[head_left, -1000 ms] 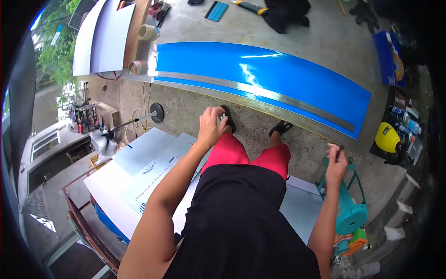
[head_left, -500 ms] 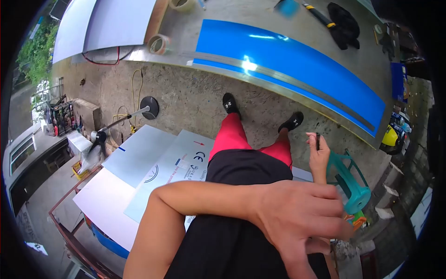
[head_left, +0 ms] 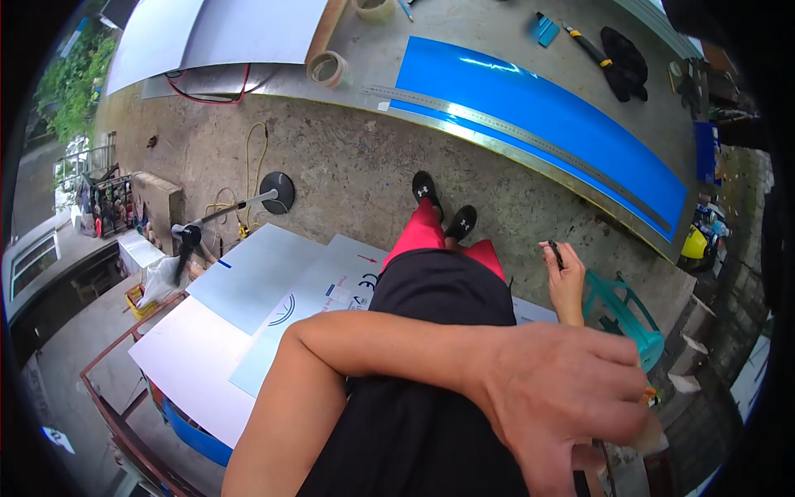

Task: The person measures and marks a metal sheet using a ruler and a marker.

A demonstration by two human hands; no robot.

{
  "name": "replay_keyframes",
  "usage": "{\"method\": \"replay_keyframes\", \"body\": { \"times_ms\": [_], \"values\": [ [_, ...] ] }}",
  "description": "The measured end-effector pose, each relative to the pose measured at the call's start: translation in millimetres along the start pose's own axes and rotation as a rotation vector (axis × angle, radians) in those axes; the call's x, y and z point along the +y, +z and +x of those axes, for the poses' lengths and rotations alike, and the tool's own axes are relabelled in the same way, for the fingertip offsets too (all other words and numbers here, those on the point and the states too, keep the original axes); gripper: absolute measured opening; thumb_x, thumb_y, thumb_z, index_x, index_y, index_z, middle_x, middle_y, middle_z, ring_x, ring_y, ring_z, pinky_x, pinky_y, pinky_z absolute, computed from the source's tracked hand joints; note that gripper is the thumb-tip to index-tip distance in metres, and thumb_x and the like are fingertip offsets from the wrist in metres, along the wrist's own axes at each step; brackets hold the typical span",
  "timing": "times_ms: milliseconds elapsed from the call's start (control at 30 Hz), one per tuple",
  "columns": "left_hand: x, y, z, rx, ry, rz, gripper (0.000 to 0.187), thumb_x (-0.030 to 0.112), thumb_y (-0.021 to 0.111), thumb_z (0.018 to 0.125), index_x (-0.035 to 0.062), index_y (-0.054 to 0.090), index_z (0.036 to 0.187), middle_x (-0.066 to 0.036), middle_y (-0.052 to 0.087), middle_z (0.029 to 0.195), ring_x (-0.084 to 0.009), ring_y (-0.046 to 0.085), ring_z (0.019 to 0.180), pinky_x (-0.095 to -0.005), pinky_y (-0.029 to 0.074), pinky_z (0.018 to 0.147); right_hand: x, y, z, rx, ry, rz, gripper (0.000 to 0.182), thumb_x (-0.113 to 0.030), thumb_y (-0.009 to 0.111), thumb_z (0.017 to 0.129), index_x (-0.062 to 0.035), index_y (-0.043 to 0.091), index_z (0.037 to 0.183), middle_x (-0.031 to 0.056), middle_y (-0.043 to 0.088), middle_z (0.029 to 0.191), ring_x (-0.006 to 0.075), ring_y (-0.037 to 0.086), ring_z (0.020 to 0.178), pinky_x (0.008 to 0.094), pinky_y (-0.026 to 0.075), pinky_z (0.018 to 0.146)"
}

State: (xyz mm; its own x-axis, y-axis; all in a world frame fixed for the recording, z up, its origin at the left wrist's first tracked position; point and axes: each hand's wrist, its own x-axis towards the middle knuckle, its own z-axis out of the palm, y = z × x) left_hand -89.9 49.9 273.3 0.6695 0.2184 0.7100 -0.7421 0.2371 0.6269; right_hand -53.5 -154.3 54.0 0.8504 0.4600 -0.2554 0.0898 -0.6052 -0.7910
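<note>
My left hand [head_left: 571,398] reaches across my body to the lower right, its fingers curled in; what they hold, if anything, is hidden. Beyond it my right hand [head_left: 566,273] is raised, pinching a small black object [head_left: 556,255]. On the metal worktable [head_left: 335,103] lies a glossy blue sheet [head_left: 538,116], with a long steel ruler [head_left: 513,130] along its near edge. Past the sheet are a blue squeegee [head_left: 546,30], a yellow-and-black cutter [head_left: 588,45] and a black glove [head_left: 625,66]. Neither hand touches the sheet.
Tape rolls [head_left: 328,69] and white panels [head_left: 248,31] are at the table's left. Light boards [head_left: 248,277] lie at my left, near a stand with a round base [head_left: 277,192]. A green stool [head_left: 629,319] stands at the right. A yellow cord [head_left: 252,157] runs across the floor.
My feet have come closer together, one stepping left. The table and sheet appear further right in view. My left hand has shifted slightly right; my right hand still pinches the black object.
</note>
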Motion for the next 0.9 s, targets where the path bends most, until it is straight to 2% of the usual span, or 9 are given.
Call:
{"method": "replay_keyframes", "body": {
  "times_ms": [167, 200, 267, 300, 333, 400, 600, 767, 900],
  "values": [
    [-3, 6, -31, -0.061, 0.111, 0.122, 0.029, 0.012, 0.08, 0.066, 0.0214, 0.067, 0.09, -0.01, 0.061, 0.092, -0.0273, 0.057, 0.071, -0.0406, 0.045, 0.061, 12, -5, 2, 0.048, 0.036, 0.023, 0.02, -0.017, 0.067, 0.106, 0.0005, 0.076, 0.111, 0.0098, 0.066, 0.088, 0.0187, 0.064, 0.078, 0.0318, 0.05, 0.072],
    [0, -5, -34, -0.102, 0.079, 0.148, 0.023, 0.026, 0.076, 0.077, 0.0155, 0.07, 0.096, -0.01, 0.064, 0.094, -0.0282, 0.061, 0.075, -0.0405, 0.049, 0.064, 14, -5, -2, 0.051, 0.048, 0.033, 0.021, -0.018, 0.066, 0.107, 0.0007, 0.075, 0.112, 0.0103, 0.067, 0.089, 0.0194, 0.067, 0.08, 0.0325, 0.052, 0.074],
    [-3, -30, -40, -0.19, 0.037, 0.204, 0.052, 0.054, 0.068, 0.098, 0.0037, 0.077, 0.109, -0.009, 0.071, 0.098, -0.0301, 0.069, 0.083, -0.0404, 0.057, 0.071, 9, -2, -14, 0.059, 0.084, 0.027, 0.021, -0.018, 0.066, 0.107, 0.0009, 0.075, 0.112, 0.0104, 0.068, 0.089, 0.0196, 0.068, 0.08, 0.0328, 0.052, 0.074],
    [-14, -40, -54, -0.12, 0.103, 0.377, 0.036, 0.03, 0.086, 0.087, 0.0054, 0.077, 0.111, -0.006, 0.073, 0.1, -0.0283, 0.07, 0.085, -0.041, 0.056, 0.074, 7, 0, -18, 0.061, 0.114, 0.033, 0.021, -0.018, 0.065, 0.107, 0.0011, 0.074, 0.111, 0.0105, 0.068, 0.089, 0.0198, 0.068, 0.081, 0.0332, 0.052, 0.074],
    [-6, -65, -56, -0.12, -0.246, 0.349, 0.038, 0.009, 0.088, 0.079, 0.0074, 0.075, 0.114, -0.006, 0.073, 0.103, -0.0274, 0.07, 0.088, -0.042, 0.055, 0.075, 14, 6, -25, 0.084, 0.137, 0.03, 0.022, -0.018, 0.063, 0.108, 0.001, 0.074, 0.111, 0.0103, 0.07, 0.092, 0.02, 0.07, 0.086, 0.0342, 0.053, 0.077],
    [-30, -122, -74, -0.225, -0.099, 0.838, 0.037, 0.0, 0.08, 0.078, 0.0108, 0.074, 0.114, -0.004, 0.073, 0.1, -0.0246, 0.068, 0.083, -0.0397, 0.052, 0.074, 11, 14, -36, 0.126, 0.154, 0.078, 0.024, -0.019, 0.062, 0.109, 0.0008, 0.074, 0.11, 0.0102, 0.07, 0.094, 0.0203, 0.07, 0.088, 0.0347, 0.053, 0.079],
    [-86, -330, -120, -0.264, -0.568, 1.342, 0.018, 0.008, 0.074, 0.095, 0.0108, 0.076, 0.112, -0.009, 0.072, 0.108, -0.0308, 0.065, 0.11, -0.0434, 0.047, 0.1, -18, 58, -25, 0.196, 0.192, 0.185, 0.032, -0.023, 0.054, 0.114, 0.0001, 0.075, 0.109, 0.0088, 0.068, 0.1, 0.0193, 0.069, 0.092, 0.0329, 0.054, 0.081],
    [-136, -439, -135, -0.341, -0.62, 1.347, 0.03, 0.013, 0.075, 0.095, 0.0116, 0.071, 0.124, -0.012, 0.066, 0.122, -0.0352, 0.061, 0.117, -0.0473, 0.046, 0.106, -75, 123, 21, 0.207, 0.236, 0.458, 0.047, -0.037, 0.045, 0.118, 0.0004, 0.073, 0.113, 0.0081, 0.066, 0.109, 0.0167, 0.067, 0.092, 0.0286, 0.057, 0.074],
    [-170, -478, -142, -0.473, -0.609, 1.327, 0.041, 0.021, 0.075, 0.095, 0.0164, 0.064, 0.134, -0.012, 0.057, 0.137, -0.0358, 0.053, 0.132, -0.0475, 0.044, 0.111, -102, 169, 71, 0.242, 0.106, 0.6, 0.036, -0.025, 0.047, 0.117, 0.0026, 0.07, 0.115, 0.0145, 0.067, 0.11, 0.0216, 0.073, 0.091, 0.0342, 0.061, 0.082]
  ]
}}
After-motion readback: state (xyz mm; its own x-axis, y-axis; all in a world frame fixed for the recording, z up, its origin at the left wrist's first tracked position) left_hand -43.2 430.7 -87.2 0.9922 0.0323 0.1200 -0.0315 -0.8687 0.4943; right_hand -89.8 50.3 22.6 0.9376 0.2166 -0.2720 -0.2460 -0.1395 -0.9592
